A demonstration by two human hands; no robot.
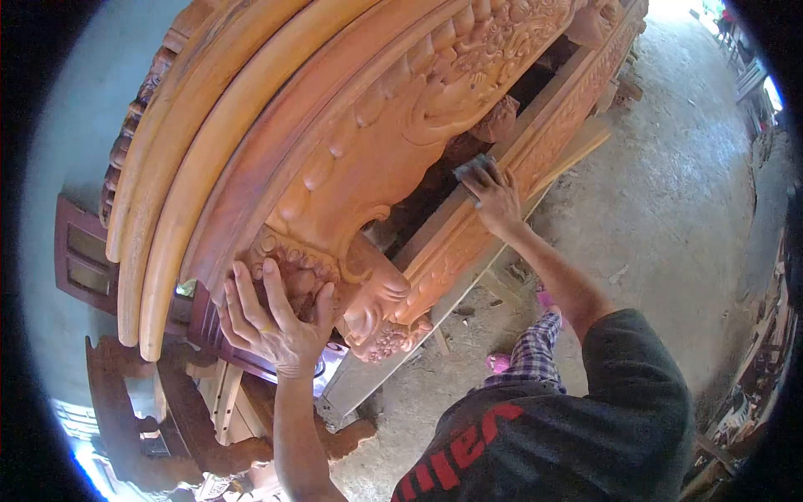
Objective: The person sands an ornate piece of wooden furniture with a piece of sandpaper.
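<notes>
A large carved wooden furniture piece (360, 184), orange-brown with rows of rounded bumps and curling reliefs, slants across the view. My left hand (280, 330) rests with fingers spread against its carved lower-left corner (305, 280). Farther to the right, my right hand (495, 201) presses a dark grey piece of sandpaper (474, 171) onto the upper edge of the long carved rail (452, 222). The fingers cover part of the sandpaper. A dark gap (427, 197) runs between this rail and the carved panel.
Long curved wooden beams (217, 151) lie along the upper left. Dark brown shaped wooden parts (180, 418) stand at lower left, near a framed panel (84, 251) by the wall. Concrete floor (661, 192) stretches right, with wood scraps along its far side. A pale board (368, 381) lies beneath the carved piece.
</notes>
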